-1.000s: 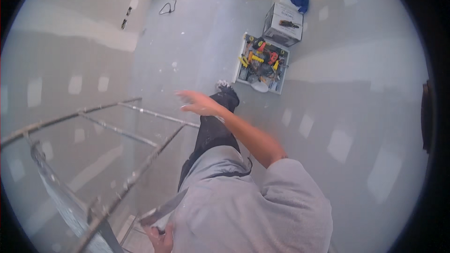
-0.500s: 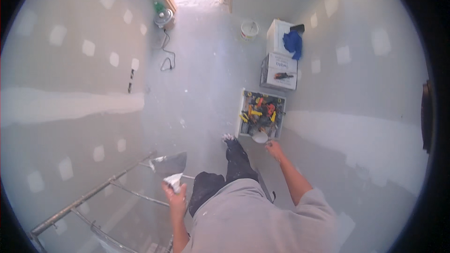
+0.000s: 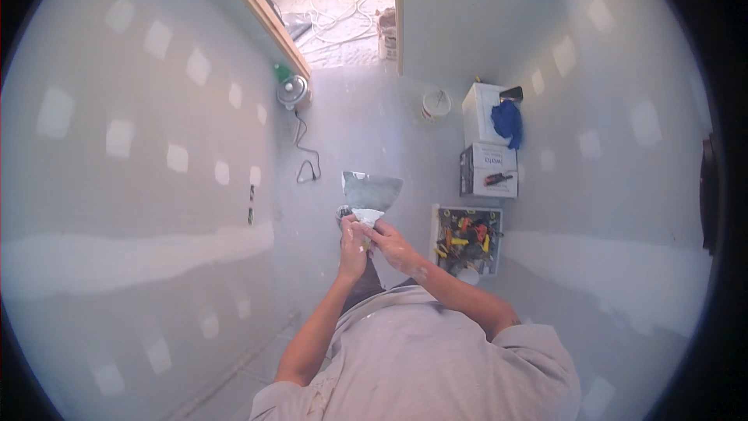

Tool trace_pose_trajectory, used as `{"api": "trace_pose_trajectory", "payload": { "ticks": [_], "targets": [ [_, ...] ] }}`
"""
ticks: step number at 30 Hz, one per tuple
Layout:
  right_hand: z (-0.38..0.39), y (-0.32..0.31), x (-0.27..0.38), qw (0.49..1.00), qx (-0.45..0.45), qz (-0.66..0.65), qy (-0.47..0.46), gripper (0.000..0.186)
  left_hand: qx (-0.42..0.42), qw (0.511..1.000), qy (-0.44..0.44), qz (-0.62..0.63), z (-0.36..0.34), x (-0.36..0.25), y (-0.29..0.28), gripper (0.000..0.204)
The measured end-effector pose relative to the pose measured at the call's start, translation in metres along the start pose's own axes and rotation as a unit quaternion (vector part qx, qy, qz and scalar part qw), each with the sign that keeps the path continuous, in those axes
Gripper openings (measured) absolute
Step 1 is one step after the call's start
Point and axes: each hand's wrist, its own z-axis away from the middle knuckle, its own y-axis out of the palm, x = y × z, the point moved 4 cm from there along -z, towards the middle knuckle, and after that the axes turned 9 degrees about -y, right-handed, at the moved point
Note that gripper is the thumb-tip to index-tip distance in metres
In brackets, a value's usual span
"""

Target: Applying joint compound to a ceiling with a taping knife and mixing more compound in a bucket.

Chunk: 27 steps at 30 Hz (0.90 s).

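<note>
Both hands meet in front of me around a wide putty knife (image 3: pixel 372 191), its broad blade pointing away from me with white compound near the handle. My left hand (image 3: pixel 352 253) is closed on the handle, and my right hand (image 3: pixel 389 245) grips it from the other side, fingers overlapping. The handle is mostly hidden by my fingers. Beyond them to the right, on the floor, sits a crate (image 3: pixel 499 242) full of hand tools. My legs and one foot show under the knife.
Stacked along the right wall are two boxes (image 3: pixel 475 164) (image 3: pixel 475 109), with blue cloth and tools on them. A white bucket (image 3: pixel 436 106), a lidded pot (image 3: pixel 293 92) and a cable (image 3: pixel 304 140) lie farther off, near a doorway (image 3: pixel 343 47) with cords beyond. Patched walls (image 3: pixel 140 187) flank me.
My left hand has brought the knife to the middle, and my right hand has come from beside the crate onto it. The view has moved; the metal rungs at lower left are gone.
</note>
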Motion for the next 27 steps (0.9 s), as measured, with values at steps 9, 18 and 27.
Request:
{"api": "trace_pose_trajectory", "payload": {
  "ticks": [9, 18, 27],
  "targets": [
    [-0.401, -0.039, 0.144, 0.948, -0.275, -0.119, -0.107, 0.022, 0.120, 0.971, -0.063, -0.198, -0.403, -0.202, -0.167, 0.046],
    [-0.628, -0.258, 0.294, 0.890, -0.397, -0.181, -0.129, 0.019, 0.276, 0.832, -0.129, -0.463, -0.798, -0.304, -0.122, 0.034],
    [-0.755, -0.339, 0.393, 0.875, -0.286, 0.358, 0.156, 0.056, 0.498, 0.561, -0.252, -0.611, -1.074, -0.395, -0.042, 0.039]
  ]
}}
